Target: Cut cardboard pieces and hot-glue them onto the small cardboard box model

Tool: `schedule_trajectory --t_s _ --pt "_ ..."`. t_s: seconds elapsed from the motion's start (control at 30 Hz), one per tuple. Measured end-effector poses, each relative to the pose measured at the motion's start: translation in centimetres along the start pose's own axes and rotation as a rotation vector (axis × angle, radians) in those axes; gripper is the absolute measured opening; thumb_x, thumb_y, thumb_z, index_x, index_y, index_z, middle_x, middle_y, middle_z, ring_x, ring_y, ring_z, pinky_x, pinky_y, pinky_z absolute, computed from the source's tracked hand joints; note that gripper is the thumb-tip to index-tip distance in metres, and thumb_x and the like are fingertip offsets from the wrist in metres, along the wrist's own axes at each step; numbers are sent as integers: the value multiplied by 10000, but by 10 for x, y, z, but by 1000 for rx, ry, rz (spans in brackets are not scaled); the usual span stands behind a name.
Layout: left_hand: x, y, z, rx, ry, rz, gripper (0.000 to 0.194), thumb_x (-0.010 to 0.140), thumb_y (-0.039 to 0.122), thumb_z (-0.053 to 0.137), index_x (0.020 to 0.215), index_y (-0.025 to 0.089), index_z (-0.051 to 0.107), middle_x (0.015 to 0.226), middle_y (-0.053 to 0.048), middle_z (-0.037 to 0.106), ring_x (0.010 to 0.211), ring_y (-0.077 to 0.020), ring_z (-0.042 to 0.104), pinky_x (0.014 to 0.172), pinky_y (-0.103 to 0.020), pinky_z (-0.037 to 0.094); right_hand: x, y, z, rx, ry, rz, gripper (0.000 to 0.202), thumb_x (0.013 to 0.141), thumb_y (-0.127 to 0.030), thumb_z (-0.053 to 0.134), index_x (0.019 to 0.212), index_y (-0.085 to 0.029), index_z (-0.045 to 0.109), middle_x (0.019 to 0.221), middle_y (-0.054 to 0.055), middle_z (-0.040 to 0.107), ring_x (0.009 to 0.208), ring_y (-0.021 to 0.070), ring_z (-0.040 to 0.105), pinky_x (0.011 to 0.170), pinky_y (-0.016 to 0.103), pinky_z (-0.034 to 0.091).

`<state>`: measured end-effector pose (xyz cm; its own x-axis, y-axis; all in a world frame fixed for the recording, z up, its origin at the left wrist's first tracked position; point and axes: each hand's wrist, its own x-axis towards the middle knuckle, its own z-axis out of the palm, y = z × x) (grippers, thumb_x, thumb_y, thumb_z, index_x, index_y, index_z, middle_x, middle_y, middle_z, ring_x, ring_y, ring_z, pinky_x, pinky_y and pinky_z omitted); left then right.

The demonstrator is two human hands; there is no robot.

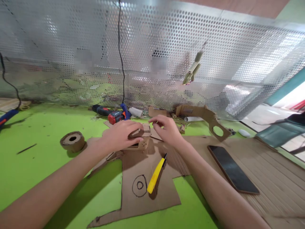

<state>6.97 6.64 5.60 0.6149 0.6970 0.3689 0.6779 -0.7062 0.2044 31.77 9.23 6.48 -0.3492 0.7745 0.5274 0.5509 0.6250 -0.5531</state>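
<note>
My left hand (123,134) is curled over a small cardboard box (143,144), thumb on its near side and fingers over the top. The box has small holes or marks at its right end, and my hand hides much of it. To its right, my right hand (166,128) hovers with bent fingers; a gap shows between thumb and forefinger, with nothing visible in it. Below both hands, a yellow utility knife (156,176) lies on a cut cardboard sheet (133,165), blade pointing away from me. Beside the knife, two rings are drawn on the sheet in dark ink.
A round cardboard roll (79,147) stands on the green table (47,171) at left. Behind my hands lie a power drill (115,116) and a curved cardboard piece (207,114). A phone (232,168) rests on cardboard at right. A perforated metal screen (152,35) borders the back.
</note>
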Motion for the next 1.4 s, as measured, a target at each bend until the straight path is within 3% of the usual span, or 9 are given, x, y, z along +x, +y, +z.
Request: schedule_trajectory --t_s 0.17,0.3,0.4,0.63,0.73,0.93,1.07,1.2,1.4 --pt "1 2 -9 18 -18 12 246 1017 382 686 1199 217 706 1197 -106 774 1106 -313 713 901 -425 549 6 6 -13 31 283 122 315 903 -189 536 1062 -190 808 940 89 791 779 213 680 739 354 524" --pt "0 0 -24 4 21 -70 296 1010 417 688 1249 242 710 1245 -98 772 1120 -309 714 911 -428 549 16 20 -36 274 546 277 326 843 -263 601 1125 -210 757 856 43 710 636 165 611 654 328 533" --pt "-2 -3 -30 -8 43 -98 313 1007 440 685 1263 261 712 1273 -90 771 1146 -304 712 937 -427 552 18 34 -48 369 592 352 361 804 -316 628 1142 -222 717 882 25 690 622 140 602 633 305 530" --pt "-2 -3 -36 -93 -78 -110 249 954 411 760 1166 281 743 1182 -52 796 1059 -276 747 839 -369 565 21 40 -23 284 321 373 328 796 -377 698 1053 -178 745 744 -3 660 603 151 596 569 292 490" --pt "-4 -1 -42 -120 -113 -98 239 938 401 779 1135 272 739 1114 -37 792 946 -259 747 752 -346 543 57 39 6 190 162 348 310 855 -329 734 1107 -151 744 863 38 724 718 173 655 634 303 536" --pt "-4 -2 -39 -160 -44 -49 178 1020 393 682 1093 243 745 1133 -70 785 1107 -306 727 904 -416 566 153 34 71 1 -306 303 373 1041 -380 711 1347 -172 667 1319 107 700 1105 247 724 935 459 637" --pt "0 -2 -30 -155 -14 -64 113 1000 322 695 1045 238 756 1086 -72 784 1019 -296 742 852 -414 575 172 35 101 -102 -526 238 399 1040 -382 711 1378 -177 657 1365 117 686 1151 264 716 966 483 630" --pt "2 -2 -26 -142 8 -83 101 990 287 686 1002 219 759 1055 -80 777 965 -293 740 808 -416 570 168 39 120 -196 -568 181 407 1039 -385 712 1385 -179 654 1381 120 679 1170 270 710 980 492 624" --pt "4 -4 -25 -161 10 -85 119 992 204 637 940 217 743 1027 -35 778 965 -245 734 811 -361 545 164 34 135 -285 -482 159 381 1047 -391 698 1362 -179 663 1352 111 689 1139 255 716 961 475 628"
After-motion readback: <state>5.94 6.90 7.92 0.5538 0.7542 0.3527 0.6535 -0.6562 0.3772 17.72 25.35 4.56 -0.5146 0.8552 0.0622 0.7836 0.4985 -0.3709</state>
